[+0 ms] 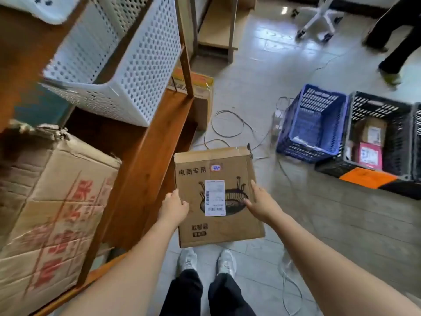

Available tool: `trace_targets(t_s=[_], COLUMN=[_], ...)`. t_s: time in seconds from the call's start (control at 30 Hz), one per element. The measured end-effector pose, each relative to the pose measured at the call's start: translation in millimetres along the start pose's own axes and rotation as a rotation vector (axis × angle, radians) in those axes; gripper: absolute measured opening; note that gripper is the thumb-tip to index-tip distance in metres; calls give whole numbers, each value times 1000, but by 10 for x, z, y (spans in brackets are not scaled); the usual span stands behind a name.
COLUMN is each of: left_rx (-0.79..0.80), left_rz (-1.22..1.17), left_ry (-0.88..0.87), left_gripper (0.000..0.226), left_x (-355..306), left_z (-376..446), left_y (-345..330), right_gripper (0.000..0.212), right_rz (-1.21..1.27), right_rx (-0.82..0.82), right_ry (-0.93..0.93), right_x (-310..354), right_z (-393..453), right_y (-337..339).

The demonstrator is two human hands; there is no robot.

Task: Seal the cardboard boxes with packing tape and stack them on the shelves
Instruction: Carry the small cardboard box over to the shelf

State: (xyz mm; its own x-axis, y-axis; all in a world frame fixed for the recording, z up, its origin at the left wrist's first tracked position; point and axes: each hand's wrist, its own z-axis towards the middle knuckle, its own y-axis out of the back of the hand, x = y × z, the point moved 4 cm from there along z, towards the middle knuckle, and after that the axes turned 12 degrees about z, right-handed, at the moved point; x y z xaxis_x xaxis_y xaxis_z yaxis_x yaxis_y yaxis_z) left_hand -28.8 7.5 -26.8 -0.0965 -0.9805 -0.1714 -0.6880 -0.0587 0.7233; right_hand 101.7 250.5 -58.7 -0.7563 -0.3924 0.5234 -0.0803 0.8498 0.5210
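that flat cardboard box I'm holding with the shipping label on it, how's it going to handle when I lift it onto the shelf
The cardboard box looks stiff: its top face stays flat between the left hand and right hand. It is probably light, since fingers at its edges carry it. Being broad and shallow, it should lie stable and not roll.

Wooden shelf (145, 160) on left: white perforated basket (127, 65) on the upper board, big cardboard carton with red print (52, 210) on the lower. Tiled floor (341, 224): blue crate (314, 124), black crate (382, 133) holding parcels, orange sheet (366, 177), loose cables (227, 126), a yellow-topped box (200, 94) beside the shelf post.
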Motion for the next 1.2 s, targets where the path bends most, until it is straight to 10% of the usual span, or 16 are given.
trace_targets(t_s=[0.47,0.57,0.93,1.2], left_rx=[131,165,251,108], left_rz=[-697,-806,-883,-998], left_ry=[366,427,437,163], left_gripper=[76,79,101,37], left_x=[211,220,182,-5], left_z=[1062,1005,356,-317], left_y=[-695,-686,-362,474], right_gripper=[88,62,75,95], right_rz=[490,560,660,1148], right_rx=[-195,-220,-372,-494], right_ry=[-256,-310,-337,-338], right_x=[-330,-372,-440,-57], right_z=[939,846,-51,-832], right_y=[-251,-258,-192,318])
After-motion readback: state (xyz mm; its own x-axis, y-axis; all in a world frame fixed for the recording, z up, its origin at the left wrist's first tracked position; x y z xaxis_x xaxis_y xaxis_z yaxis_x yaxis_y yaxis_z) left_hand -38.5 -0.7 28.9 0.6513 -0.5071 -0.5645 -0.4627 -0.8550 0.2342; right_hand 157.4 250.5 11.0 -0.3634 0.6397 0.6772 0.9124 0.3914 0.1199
